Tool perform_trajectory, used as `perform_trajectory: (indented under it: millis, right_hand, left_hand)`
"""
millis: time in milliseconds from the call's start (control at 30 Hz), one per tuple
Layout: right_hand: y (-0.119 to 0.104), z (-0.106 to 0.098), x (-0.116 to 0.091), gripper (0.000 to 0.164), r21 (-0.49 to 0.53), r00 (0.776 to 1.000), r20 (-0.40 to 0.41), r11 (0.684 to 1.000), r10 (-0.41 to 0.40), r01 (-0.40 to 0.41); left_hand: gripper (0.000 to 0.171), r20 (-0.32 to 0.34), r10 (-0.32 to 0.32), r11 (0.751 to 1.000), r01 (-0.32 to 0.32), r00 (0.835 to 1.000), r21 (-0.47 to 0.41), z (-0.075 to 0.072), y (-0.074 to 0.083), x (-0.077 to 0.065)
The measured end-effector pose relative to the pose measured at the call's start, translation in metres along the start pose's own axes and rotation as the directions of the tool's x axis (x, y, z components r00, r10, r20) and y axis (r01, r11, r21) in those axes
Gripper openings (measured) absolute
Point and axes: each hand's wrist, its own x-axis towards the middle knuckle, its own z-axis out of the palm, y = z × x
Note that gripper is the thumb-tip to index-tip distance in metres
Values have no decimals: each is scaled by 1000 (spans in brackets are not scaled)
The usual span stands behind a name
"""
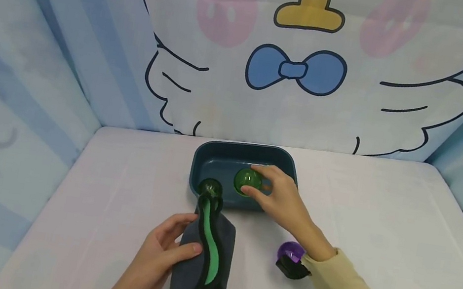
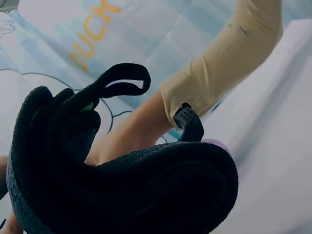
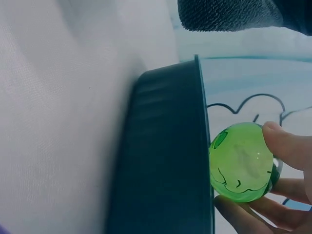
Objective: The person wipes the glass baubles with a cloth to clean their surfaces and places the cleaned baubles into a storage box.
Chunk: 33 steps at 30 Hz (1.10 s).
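My left hand [image 1: 164, 249] grips a dark grey fabric pouch [image 1: 184, 277] with black edging, thumb on top. A bright green strip shows along its slit. In the left wrist view the thick, dark fabric [image 2: 190, 180] fills the foreground, with a loop standing up. My right hand [image 1: 283, 200] pinches a see-through green ball [image 3: 241, 161] between thumb and fingers, over the dark teal tray [image 1: 253, 149]. Another, darker green round piece [image 1: 210, 186] sits at the pouch's far end by the tray's near left corner; whether the pouch or the tray bears it, I cannot tell.
Under the right wrist lies a purple see-through round piece [image 1: 291, 249] with a black flap [image 1: 291, 268] against it. All stands on a white-covered table [image 1: 366, 204]. A printed cloth [image 1: 290, 113] hangs right behind the tray, and more cloth closes both sides.
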Motion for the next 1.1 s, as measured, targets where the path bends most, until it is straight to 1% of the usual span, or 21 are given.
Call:
perform_trajectory:
  millis: [167,300,400,600,867,1000,1100]
  right_hand:
    - [2,11,7,57,-25,999,28,999,21,-20]
    - [3,17,12,56,-90,998,49,995,40,-36]
    - [4,21,15,56,-137,997,69,990,43,-33]
    - [6,26,20,54,-155,991,118,987,57,-38]
    - [10,33,22,53,-217,992,125,976,35,-7]
    - [11,34,23,53,-227,986,158,974,52,-15]
    - [11,33,25,54,-230,978,190,972,85,-39]
  left_hand:
    - [58,-14,-14,1000,15,1000,18,-1,-3,0]
    - [58,-23,-19,1000,19,1000,18,-2,-6,1]
    - [57,-27,-17,1000,18,999,14,-3,-9,2]
    - [58,-37,-25,1000,25,999,-3,-5,-11,2]
    - [58,-62,-33,999,32,998,-20,-9,-11,1]
    - [57,-71,-41,999,39,997,-31,-11,-11,0]
    - [58,-72,-46,999,44,996,-32,-12,-12,0]
